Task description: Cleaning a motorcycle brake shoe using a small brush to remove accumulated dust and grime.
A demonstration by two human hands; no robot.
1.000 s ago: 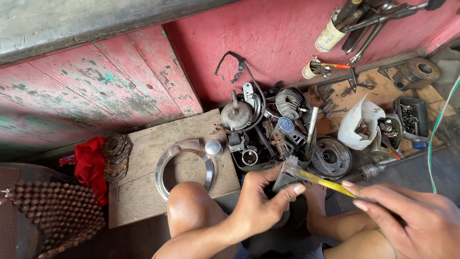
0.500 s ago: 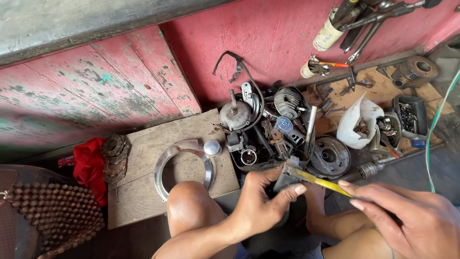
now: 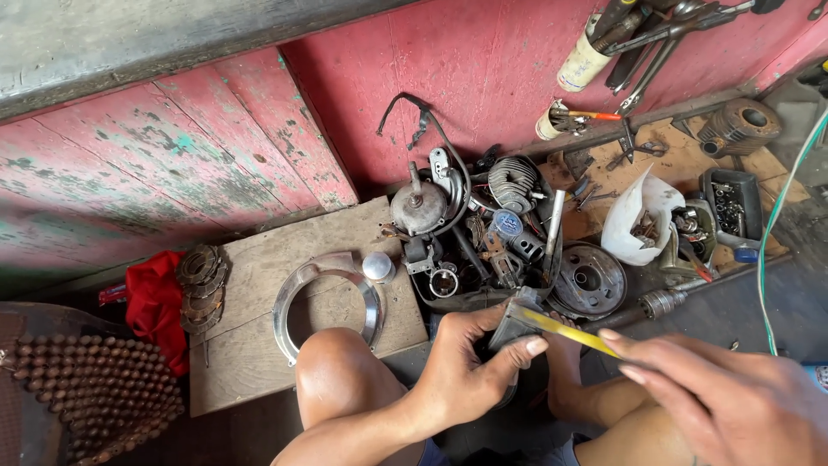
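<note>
Hardly anything is shifting: the left hand point(image 3: 470, 367) is still clamping its fingers on a small dark metal part point(image 3: 515, 321) above the knees, while the right hand point(image 3: 733, 401) keeps pinching a yellow tool point(image 3: 569, 331) against it.

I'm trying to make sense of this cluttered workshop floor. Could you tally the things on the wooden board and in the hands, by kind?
Chrome rings: 1
Small silver caps: 1
Stacks of rusty toothed discs: 1
Grey metal parts, in the left hand: 1
Yellow-handled tools, in the right hand: 1
Total: 5
</note>
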